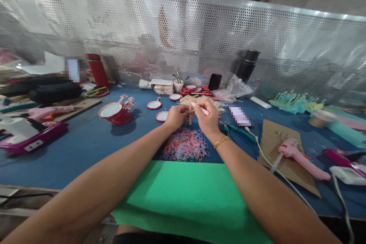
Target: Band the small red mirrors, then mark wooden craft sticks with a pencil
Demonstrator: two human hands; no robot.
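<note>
I read left grip (178, 116) as closed on a thin stick (190, 117), upright, presumably to steady it; right grip (206, 114) closed round a pink pen-like tool (204, 111), tip by the stick, contact unclear. Coloured loops (187, 145) heaped just nearer me, likely for easy reach; loose sticks (215, 103) on the counter (85, 141) just beyond both grips

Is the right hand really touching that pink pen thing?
Touching. The head view shows the right hand with its fingers closed around the pink pen thing, whose two ends stick out from the grip.
</note>
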